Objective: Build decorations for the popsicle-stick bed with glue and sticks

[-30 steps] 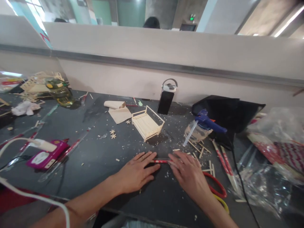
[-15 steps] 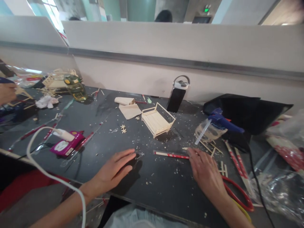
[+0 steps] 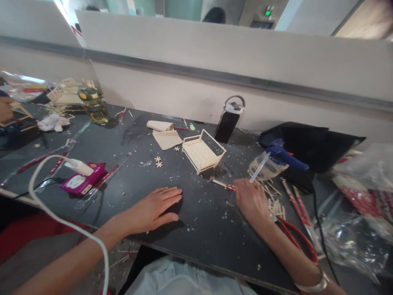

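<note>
My left hand (image 3: 153, 211) is stretched flat and low over the dark table near its front edge, fingers extended and holding nothing. My right hand (image 3: 251, 201) has its fingers curled on the end of a slim red-and-white wrapped stick pack (image 3: 223, 184); part of the pack is hidden beneath the fingers. Beyond that pack stands a miniature wooden bed (image 3: 202, 153) built from thin sticks. Short cut sticks (image 3: 277, 208) lie just right of my right hand. Red-handled scissors (image 3: 302, 235) are partly covered by my right forearm.
A blue glue gun (image 3: 284, 153) rests on a clear jar (image 3: 259, 166). Behind are a black bottle (image 3: 227, 123) and beige sandpaper (image 3: 167, 139). At left, a purple power strip (image 3: 82, 180) trails a white cable (image 3: 66, 219). Plastic bags (image 3: 353, 237) lie right; another person's hand (image 3: 6, 112) is far left.
My right hand has moved away from me and slightly left, bringing the stick pack closer to the little bed. My left hand has flattened and shifted slightly right. The view has tilted a little.
</note>
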The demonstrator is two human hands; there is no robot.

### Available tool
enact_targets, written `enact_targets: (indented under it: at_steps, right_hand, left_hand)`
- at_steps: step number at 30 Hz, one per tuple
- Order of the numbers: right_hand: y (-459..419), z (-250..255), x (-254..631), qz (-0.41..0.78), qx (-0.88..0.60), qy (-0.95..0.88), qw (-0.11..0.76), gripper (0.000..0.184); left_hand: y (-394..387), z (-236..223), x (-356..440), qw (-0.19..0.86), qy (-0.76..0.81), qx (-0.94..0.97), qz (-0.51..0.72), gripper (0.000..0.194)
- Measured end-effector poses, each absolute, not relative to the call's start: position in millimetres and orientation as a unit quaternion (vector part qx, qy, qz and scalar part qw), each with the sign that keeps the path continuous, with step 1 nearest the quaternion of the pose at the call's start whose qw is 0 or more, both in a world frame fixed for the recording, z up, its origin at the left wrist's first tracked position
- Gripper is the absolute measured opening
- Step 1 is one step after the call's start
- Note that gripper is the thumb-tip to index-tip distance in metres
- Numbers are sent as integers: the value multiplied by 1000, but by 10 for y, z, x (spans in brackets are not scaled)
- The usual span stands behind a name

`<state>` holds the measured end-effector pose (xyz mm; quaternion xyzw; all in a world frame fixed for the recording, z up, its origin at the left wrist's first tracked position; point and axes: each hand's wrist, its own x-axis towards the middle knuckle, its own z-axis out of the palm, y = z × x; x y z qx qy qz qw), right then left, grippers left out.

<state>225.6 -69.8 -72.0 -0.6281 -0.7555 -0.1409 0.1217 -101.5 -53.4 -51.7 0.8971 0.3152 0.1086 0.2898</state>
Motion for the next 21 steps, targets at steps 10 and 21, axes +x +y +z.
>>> enact_targets:
  at_steps: [10,21]
  right_hand:
    - [-844,-945,1364,2,-451,-890,61,100]
    - [-805,-768,529,117,-303,-944,61,98]
  left_hand:
    - [-1733,-755,-1345,435,612,446,487,11]
    - [-1943,-1222,-1184,740,453,-39,496,34]
